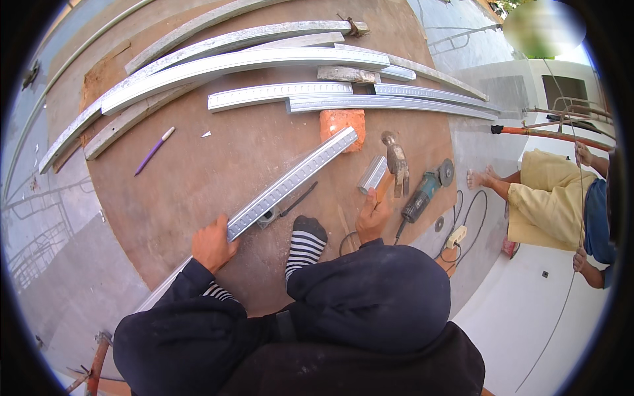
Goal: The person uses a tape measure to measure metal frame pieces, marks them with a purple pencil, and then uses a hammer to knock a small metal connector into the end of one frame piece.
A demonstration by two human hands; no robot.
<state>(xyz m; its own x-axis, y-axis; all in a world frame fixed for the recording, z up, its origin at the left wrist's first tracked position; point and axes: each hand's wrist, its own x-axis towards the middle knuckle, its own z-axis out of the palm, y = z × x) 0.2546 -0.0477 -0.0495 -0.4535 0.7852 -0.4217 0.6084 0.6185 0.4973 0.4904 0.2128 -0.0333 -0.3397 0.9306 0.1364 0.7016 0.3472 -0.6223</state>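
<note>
My left hand (214, 245) is wrapped round a long silver metal channel (290, 185) with a row of dimples along it. The channel's far end rests on an orange brick (343, 125), and its near end runs back past my left knee. In my right hand (374, 214) is a claw hammer (396, 162), gripped by its wooden handle with the head pointing away from me. A short offcut of metal channel (372, 175) lies just left of the hammer. Partly under the long channel is a tape measure (267, 216), near my striped sock.
An angle grinder (422, 198) lies right of the hammer, its cord near a power strip (456, 237). Several metal channels (251, 63) and wooden battens (198, 33) lie across the far side. A purple marker (155, 150) sits at left. Another person (548, 198) holds a thin rod at right.
</note>
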